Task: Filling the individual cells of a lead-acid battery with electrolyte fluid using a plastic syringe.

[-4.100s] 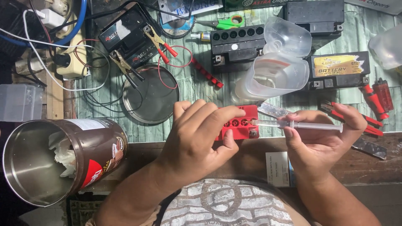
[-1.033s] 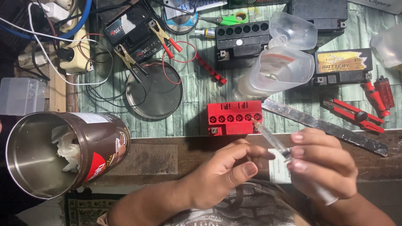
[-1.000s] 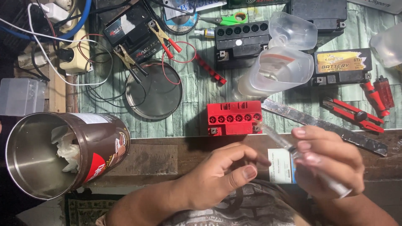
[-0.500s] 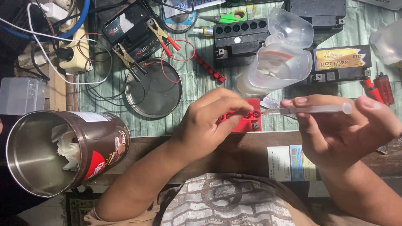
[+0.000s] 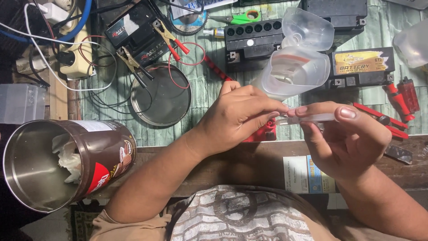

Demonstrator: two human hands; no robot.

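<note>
My right hand (image 5: 345, 143) holds a clear syringe (image 5: 314, 118) lying level, thumb along its barrel. My left hand (image 5: 238, 117) pinches the syringe's left tip with its fingertips. Both hands hover over the wooden bench edge. A red battery cap strip (image 5: 266, 133) lies on the bench, mostly hidden under my left hand. Just behind the hands stands a clear plastic container (image 5: 296, 67), tilted, with a little liquid in it.
A black open-cell battery (image 5: 252, 41) and a yellow-labelled battery (image 5: 362, 66) sit at the back. A round metal lid (image 5: 162, 94) and clip leads (image 5: 169, 38) lie left of the hands. A brown tin can (image 5: 67, 165) holding tissue lies at the left. Red pliers (image 5: 398, 107) rest at the right.
Both hands have risen from the near bench edge to above the red cap strip. The syringe has turned from slanted to level, and my left fingers now pinch its tip.
</note>
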